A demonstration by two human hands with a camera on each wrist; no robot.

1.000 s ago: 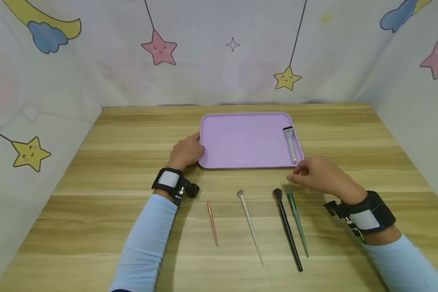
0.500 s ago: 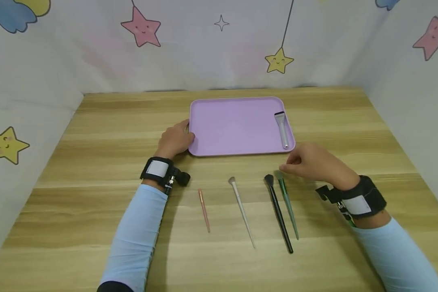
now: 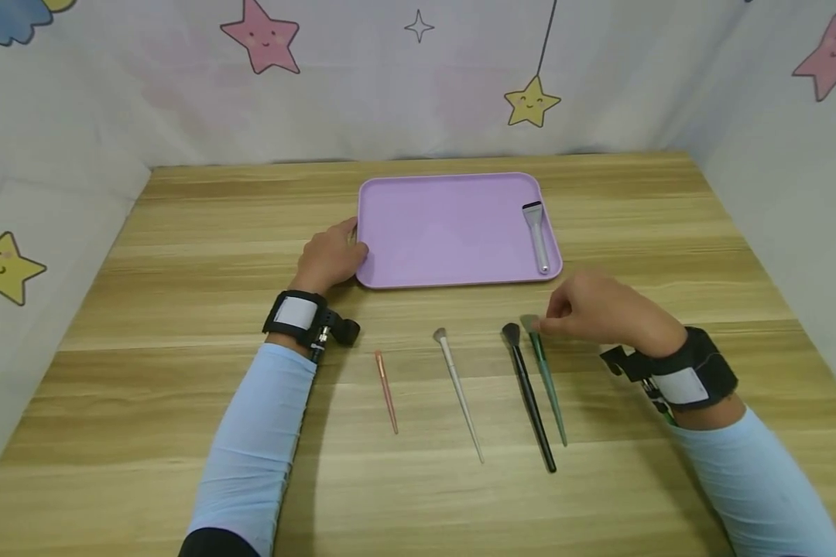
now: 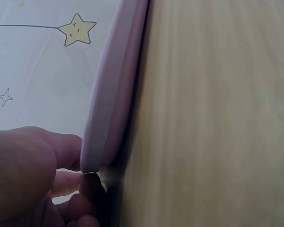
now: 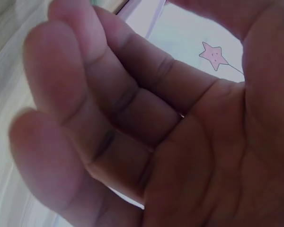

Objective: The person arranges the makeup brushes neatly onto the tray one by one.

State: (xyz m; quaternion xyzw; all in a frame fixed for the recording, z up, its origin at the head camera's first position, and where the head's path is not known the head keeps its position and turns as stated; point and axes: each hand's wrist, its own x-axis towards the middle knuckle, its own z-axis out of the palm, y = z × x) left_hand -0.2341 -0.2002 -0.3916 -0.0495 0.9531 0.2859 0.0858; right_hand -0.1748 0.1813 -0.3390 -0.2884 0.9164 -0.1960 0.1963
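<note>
My left hand [image 3: 330,255] grips the left edge of a lilac tray [image 3: 446,232], thumb over the rim and fingers beneath; the left wrist view shows this hold on the tray's side [image 4: 111,90]. On the tray's right side lies a flat-headed silver makeup brush [image 3: 537,236] with a dark tip. My right hand [image 3: 599,309] pinches a green makeup brush [image 3: 550,387] just below its bristles, the brush still lying along the table. In the right wrist view the other fingers [image 5: 52,71] curl loosely, and the pinched brush is hidden.
Left of the green brush lie a black makeup brush [image 3: 532,402], a white one [image 3: 460,398] and a short pink one [image 3: 386,393], all on the wooden table [image 3: 181,271]. White cloth walls [image 3: 362,93] printed with stars stand behind and at both sides.
My right hand has come down from above the green brush's bristles to just below them. The left hand keeps its place on the tray. The head view has tilted down.
</note>
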